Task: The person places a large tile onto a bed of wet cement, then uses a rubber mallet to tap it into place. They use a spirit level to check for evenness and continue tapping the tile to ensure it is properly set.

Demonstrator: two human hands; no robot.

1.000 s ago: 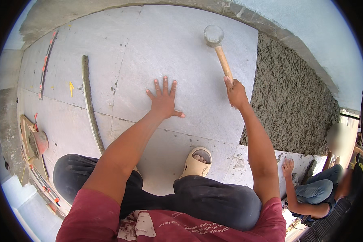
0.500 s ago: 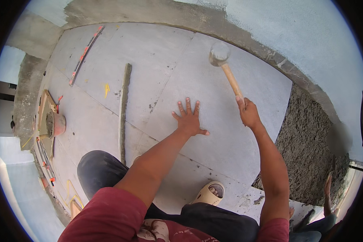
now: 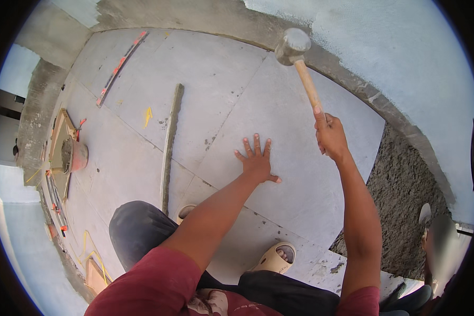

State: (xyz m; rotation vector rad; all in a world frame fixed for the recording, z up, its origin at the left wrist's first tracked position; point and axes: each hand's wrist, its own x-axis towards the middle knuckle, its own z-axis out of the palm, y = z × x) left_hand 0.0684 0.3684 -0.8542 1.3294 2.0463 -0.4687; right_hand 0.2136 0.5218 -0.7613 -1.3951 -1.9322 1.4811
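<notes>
My left hand (image 3: 256,163) lies spread, fingers apart, on a large grey floor tile (image 3: 295,200). My right hand (image 3: 329,134) grips the wooden handle of a mallet (image 3: 293,46), its pale, dusty round head toward the far wall. To the right of the tile, a bed of rough wet mortar (image 3: 397,189) runs along the wall base. A long mortar-crusted bar (image 3: 171,147) lies on the tiles to the left of my left hand.
A red-and-silver level (image 3: 120,68) and small yellow pieces (image 3: 148,117) lie farther back. At left are a bucket of mortar (image 3: 78,157), boards and tools. A co-worker (image 3: 432,263) is at the lower right by the mortar bed. Walls (image 3: 384,52) curve around the work.
The view has shifted, bringing more wall and left side into sight. The mallet is raised higher in the picture. My left hand stays spread on the tile. A trowel now shows near the co-worker.
</notes>
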